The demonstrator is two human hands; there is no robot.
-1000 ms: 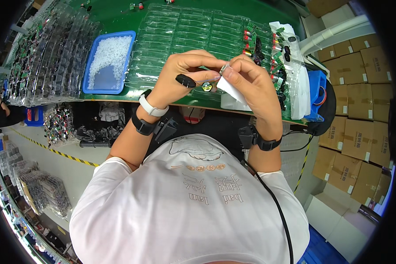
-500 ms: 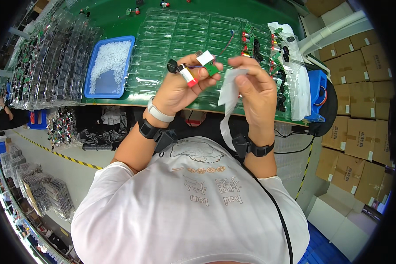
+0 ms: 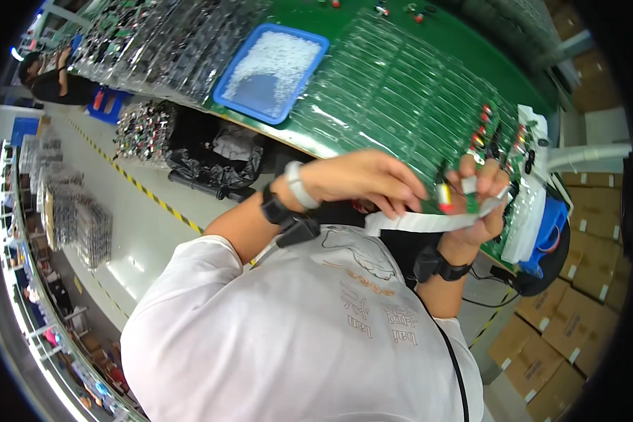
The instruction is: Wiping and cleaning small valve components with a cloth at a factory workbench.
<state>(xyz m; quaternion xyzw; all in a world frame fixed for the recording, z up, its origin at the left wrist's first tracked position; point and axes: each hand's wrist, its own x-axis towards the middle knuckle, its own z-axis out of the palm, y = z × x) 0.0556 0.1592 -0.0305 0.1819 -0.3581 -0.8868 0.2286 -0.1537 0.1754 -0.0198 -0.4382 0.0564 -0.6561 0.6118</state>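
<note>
My left hand [image 3: 369, 184] is bent at the fingers, its thumb and fingertips closed at the near end of a white paper strip [image 3: 423, 223]. The strip stretches rightward to my right hand [image 3: 487, 224], which grips it. Also in my right fingers is a small electronic assembly: a red and white battery [image 3: 444, 199] and a green circuit board [image 3: 471, 205] with a white piece [image 3: 469, 185] beside it. Motion blur softens the fingers and these parts. Each wrist wears a black strap with a box on it; a white band is on the left one.
A blue tray [image 3: 222, 93] of small white pieces stands on the green table [image 3: 309, 14]. Clear plastic trays [image 3: 394, 91] cover its middle, and stacked ones [image 3: 169, 49] its left. More assemblies [image 3: 480, 133] lie at right. Cartons [image 3: 591, 246] stand farther right; a person [image 3: 53, 84] is far left.
The battery assembly has passed from my left hand to my right. My left hand has come to the strip's end. My view has turned, and both hands sit further right in it.
</note>
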